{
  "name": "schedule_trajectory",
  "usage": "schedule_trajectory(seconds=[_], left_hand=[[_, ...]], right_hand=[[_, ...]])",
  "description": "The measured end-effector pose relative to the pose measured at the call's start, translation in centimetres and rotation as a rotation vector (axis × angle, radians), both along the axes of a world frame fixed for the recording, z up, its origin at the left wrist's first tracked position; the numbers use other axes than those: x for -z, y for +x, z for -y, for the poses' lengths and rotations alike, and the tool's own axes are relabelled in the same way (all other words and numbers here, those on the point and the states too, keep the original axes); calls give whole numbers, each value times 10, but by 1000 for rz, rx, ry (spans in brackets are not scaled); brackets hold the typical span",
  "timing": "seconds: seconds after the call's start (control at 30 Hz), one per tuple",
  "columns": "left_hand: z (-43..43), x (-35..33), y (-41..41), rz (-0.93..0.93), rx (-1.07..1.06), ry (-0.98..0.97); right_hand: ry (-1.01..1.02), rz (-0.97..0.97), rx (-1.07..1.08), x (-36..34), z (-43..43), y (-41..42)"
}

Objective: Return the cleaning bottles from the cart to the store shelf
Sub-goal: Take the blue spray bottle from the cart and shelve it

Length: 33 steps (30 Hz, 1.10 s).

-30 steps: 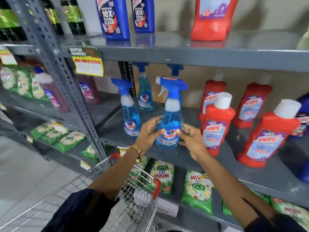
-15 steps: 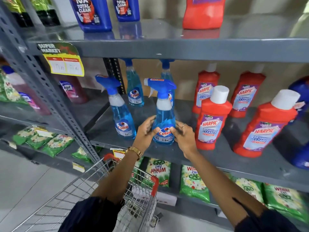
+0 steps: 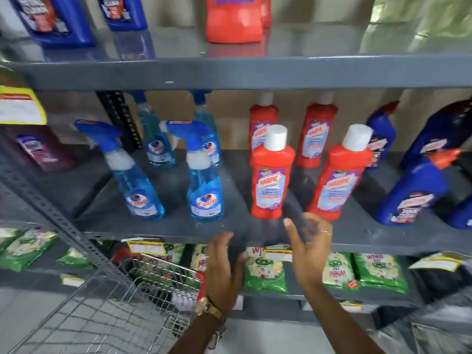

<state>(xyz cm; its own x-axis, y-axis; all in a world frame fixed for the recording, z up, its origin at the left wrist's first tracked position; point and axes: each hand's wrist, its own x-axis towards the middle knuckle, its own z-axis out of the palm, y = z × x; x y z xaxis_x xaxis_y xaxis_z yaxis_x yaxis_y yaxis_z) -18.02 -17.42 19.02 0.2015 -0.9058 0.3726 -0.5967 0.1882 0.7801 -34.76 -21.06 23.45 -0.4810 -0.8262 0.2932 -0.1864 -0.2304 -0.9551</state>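
A blue spray bottle (image 3: 204,185) stands upright near the front of the grey shelf (image 3: 163,228), label outward for shoppers, as the left hand (image 3: 224,272) and right hand (image 3: 310,247) hover empty, fingers spread, above the wire cart (image 3: 107,315).

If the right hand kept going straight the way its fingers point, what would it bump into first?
Probably the front red bottle. The right hand points up toward the shelf, open and empty, just below that bottle, though depth is hard to judge.

Motion-blurred right hand (image 3: 310,247); cart (image 3: 107,312) cut off at bottom edge.
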Motion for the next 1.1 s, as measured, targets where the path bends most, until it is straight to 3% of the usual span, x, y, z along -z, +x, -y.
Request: schedule_trajectory(seconds=[0.1, 0.27, 0.47, 0.73, 0.9, 1.0, 1.1], left_hand=[[-2, 9, -51, 328, 291, 19], [27, 0, -104, 592, 427, 24], [40, -5, -104, 458, 248, 54], [34, -2, -109, 878, 270, 90], [27, 10, -119, 896, 270, 117], [29, 8, -137, 901, 247, 150], [30, 3, -154, 864, 202, 209]], right_hand=[[123, -136, 249, 0, 26, -53], [261, -127, 140, 0, 74, -89], [286, -199, 169, 19, 79, -95], [206, -166, 32, 18, 64, -103], [-18, -111, 406, 15, 39, -144], [101, -118, 516, 10, 48, -191], [215, -140, 425, 3, 64, -225]])
